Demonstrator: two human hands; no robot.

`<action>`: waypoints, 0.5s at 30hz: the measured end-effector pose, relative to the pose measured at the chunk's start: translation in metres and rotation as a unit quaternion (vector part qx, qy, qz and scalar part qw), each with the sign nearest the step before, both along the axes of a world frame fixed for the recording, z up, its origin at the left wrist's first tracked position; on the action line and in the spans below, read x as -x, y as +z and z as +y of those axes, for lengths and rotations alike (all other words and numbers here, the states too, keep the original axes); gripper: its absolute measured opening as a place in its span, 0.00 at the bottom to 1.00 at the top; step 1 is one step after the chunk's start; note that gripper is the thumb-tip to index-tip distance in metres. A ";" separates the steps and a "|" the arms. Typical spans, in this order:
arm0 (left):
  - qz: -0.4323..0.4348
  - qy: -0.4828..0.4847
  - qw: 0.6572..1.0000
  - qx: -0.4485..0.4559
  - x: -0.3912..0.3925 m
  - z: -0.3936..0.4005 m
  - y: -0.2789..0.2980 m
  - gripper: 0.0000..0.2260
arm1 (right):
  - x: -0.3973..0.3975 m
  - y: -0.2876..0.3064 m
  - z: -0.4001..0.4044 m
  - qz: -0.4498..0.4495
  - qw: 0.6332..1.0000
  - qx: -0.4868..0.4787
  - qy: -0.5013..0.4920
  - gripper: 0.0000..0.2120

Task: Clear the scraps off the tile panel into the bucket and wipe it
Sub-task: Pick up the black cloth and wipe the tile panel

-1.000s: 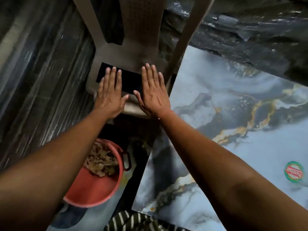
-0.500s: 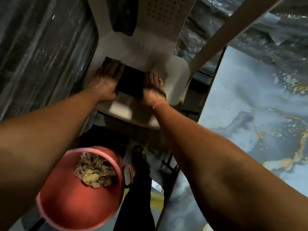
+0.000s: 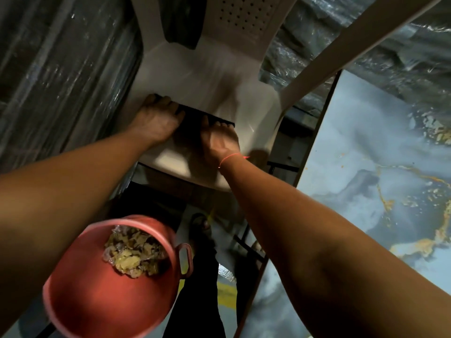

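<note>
A flat black pad lies on the seat of a white plastic chair. My left hand is on its left end and my right hand on its right end, the fingers of both bent over its far edge. Below my left arm stands a red bucket holding yellowish scraps. The blue-grey marbled tile panel lies at the right, with yellowish flecks on it; I cannot tell scraps from the gold veining.
Dark plastic-wrapped stacks stand at the left and behind the chair. A dark cloth hangs over the chair back. A foot in a sandal is on the floor between the bucket and the panel's dark metal frame.
Both hands went from hovering flat above the black pad to lying on it with bent fingers. The view has shifted left, so the bucket looks larger and less of the panel shows.
</note>
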State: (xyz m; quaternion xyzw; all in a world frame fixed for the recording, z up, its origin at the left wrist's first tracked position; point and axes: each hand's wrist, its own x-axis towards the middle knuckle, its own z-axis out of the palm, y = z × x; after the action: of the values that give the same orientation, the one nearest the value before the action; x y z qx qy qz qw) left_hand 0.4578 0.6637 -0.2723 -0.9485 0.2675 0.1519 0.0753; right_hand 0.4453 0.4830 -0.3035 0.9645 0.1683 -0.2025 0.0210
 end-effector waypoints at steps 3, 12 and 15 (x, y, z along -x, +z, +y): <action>0.044 0.107 0.993 0.017 0.002 -0.006 0.031 0.19 | 0.005 0.015 0.006 0.019 0.999 -0.031 -0.022 0.24; 0.130 0.216 0.962 0.103 0.002 -0.012 0.124 0.12 | 0.026 0.093 0.011 0.087 0.942 -0.274 -0.173 0.22; 0.108 0.214 0.965 0.108 0.018 -0.020 0.158 0.14 | 0.049 0.121 0.003 0.060 0.919 -0.333 -0.203 0.19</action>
State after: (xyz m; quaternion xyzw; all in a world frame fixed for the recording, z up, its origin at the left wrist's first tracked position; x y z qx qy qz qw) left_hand 0.4402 0.6439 -0.1147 -0.9642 0.0801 0.2359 -0.0913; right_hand 0.3961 0.4861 -0.1830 0.9152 0.0271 -0.1923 -0.3531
